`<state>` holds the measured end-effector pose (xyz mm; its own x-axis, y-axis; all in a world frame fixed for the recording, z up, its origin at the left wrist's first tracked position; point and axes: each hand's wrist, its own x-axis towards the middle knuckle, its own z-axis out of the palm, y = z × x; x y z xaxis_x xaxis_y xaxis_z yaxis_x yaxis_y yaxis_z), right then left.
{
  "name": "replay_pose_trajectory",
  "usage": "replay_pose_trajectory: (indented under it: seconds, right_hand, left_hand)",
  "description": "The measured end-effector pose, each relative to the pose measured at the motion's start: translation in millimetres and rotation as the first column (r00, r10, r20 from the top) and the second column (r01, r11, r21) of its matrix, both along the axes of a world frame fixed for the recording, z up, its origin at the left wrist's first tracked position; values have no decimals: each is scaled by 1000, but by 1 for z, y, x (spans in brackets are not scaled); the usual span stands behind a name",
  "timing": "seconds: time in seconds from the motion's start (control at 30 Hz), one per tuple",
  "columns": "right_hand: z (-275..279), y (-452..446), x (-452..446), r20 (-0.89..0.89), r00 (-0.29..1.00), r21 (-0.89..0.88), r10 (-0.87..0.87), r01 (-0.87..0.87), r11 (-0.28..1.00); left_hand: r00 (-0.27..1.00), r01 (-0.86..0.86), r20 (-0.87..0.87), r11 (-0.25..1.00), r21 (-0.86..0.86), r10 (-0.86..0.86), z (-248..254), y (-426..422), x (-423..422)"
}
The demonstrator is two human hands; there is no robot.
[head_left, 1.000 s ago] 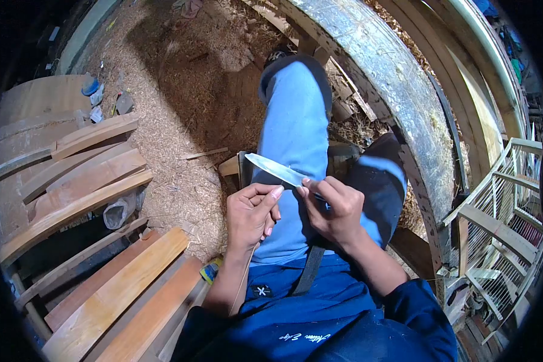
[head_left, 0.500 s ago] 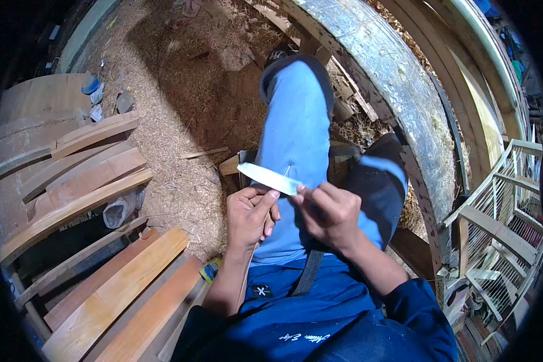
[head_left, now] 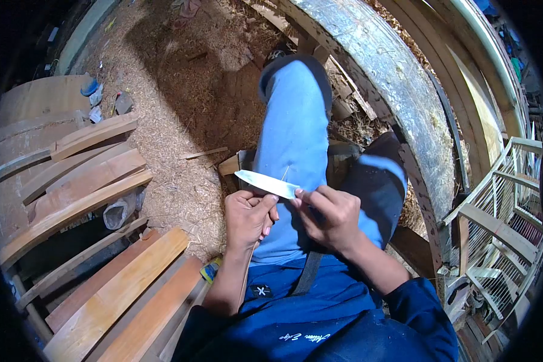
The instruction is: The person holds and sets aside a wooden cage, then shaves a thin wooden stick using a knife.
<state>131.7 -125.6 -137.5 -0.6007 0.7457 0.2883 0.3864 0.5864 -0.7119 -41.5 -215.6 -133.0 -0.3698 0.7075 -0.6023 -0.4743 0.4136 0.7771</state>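
Note:
A knife (head_left: 265, 183) with a broad, bright, pale blade lies across the front of my blue-trousered leg, its tip pointing left. My right hand (head_left: 333, 218) is closed on its right end, where the handle is hidden by the fingers. My left hand (head_left: 246, 220) is closed just below the blade, with the thumb near its lower edge. A thin stick (head_left: 286, 173) pokes out above the blade. A thin strip also runs below the left hand along the forearm, apparently the same stick; its middle is hidden by the hand and blade.
At left lie several wooden boards (head_left: 117, 292) and curved planks (head_left: 78, 208). Wood shavings (head_left: 175, 181) cover the floor. A long worn beam (head_left: 398, 78) curves along the right. Beside it stands a slatted cage-like frame (head_left: 501, 232) of thin bars.
The blade has shifted slightly left and down. More of the thin stick shows above it. Both hands keep their grip.

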Motion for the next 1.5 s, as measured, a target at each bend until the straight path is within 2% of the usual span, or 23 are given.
replay_pose_trajectory:
  seconds: [0.1, 0.13, 0.2, 0.33, 0.4, 0.47, 0.53, 0.6, 0.67, 0.73, 0.77, 0.8, 0.87, 0.97, 1.13, 1.2, 1.27, 1.33, 1.4, 1.47, 1.5]
  right_hand:
    - [-14, 8, -4, -49, 988, -9, -146, 146, 989]
    - [-12, 5, -3, -50, 988, -9, -143, 143, 990]
    - [0, -1, 0, 18, 1000, 16, -14, 14, 1000]
    - [-8, 10, -5, -24, 988, 0, -152, 152, 988]
    - [8, 3, 1, 82, 997, -21, 6, -4, 1000]
    - [7, 2, -1, 40, 999, -45, -11, 13, 999]
    - [-8, 11, -8, -79, 988, -23, -131, 130, 991]
    - [4, 5, -4, 53, 998, -40, -42, 44, 998]
    - [6, 2, -2, 44, 999, -47, 8, -6, 999]
    - [-7, 10, -6, -68, 993, -18, -102, 101, 995]
    - [-9, 10, -8, -69, 990, -17, -127, 126, 992]
    - [-6, 9, -7, -70, 990, -15, -123, 122, 992]
    - [5, 0, -4, 25, 1000, -32, 16, -15, 999]
    - [-5, 7, -8, -52, 995, -20, -87, 86, 996]
    - [-4, 0, -8, 2, 1000, 13, -31, 31, 999]
    - [-12, 7, -12, -85, 984, 4, -153, 154, 988]
    - [-1, -1, -9, -9, 999, 15, -43, 43, 999]
    - [2, 2, -6, -4, 1000, -28, -31, 31, 999]
    - [-10, 10, -14, -105, 984, -9, -145, 145, 989]
    - [1, 1, -10, 25, 997, 10, -74, 73, 997]
    - [1, -1, -9, 12, 998, 3, -56, 56, 998]
  left_hand:
    - [1000, 3, -17, 1000, -25, -3, 5, 5, 4]
    - [1000, 3, -18, 1000, -27, -4, 6, 5, 4]
    - [1000, -2, -15, 1000, -14, 2, 1, 0, 2]
    - [999, 13, -38, 1000, 0, -13, 2, 2, 5]
    - [999, 15, -45, 1000, -17, -16, 2, 1, 5]
    - [1000, -22, -9, 1000, 12, 22, -4, -3, 3]
    - [1000, 2, -21, 1000, -5, -2, 3, 2, 5]
    - [1000, 0, -19, 1000, 4, 0, 2, 2, 5]
    - [1000, 3, -5, 1000, 6, -3, 0, -1, 3]
    - [1000, -5, -2, 1000, 8, 5, 2, 1, 4]
    - [1000, 10, -20, 1000, 3, -10, 1, 1, 4]
    - [999, 24, -38, 1000, -4, -24, 0, 1, 4]
    - [1000, 5, -27, 1000, -11, -5, -4, -2, 3]
    - [1000, -4, -18, 1000, -4, 4, -2, -1, 3]
    - [1000, -11, 0, 1000, 23, 11, -6, -5, 1]
    - [1000, 4, -14, 1000, 29, -4, -5, -3, 2]
    - [1000, 12, -22, 1000, 29, -11, -4, -2, 2]
    - [1000, -13, 8, 1000, 20, 13, -3, -4, 1]
    - [1000, -4, -1, 1000, 12, 4, 0, -1, 3]
    - [1000, 0, -10, 1000, 0, 0, -1, -2, 2]
    - [1000, -9, -11, 1000, -6, 9, -2, -4, 2]
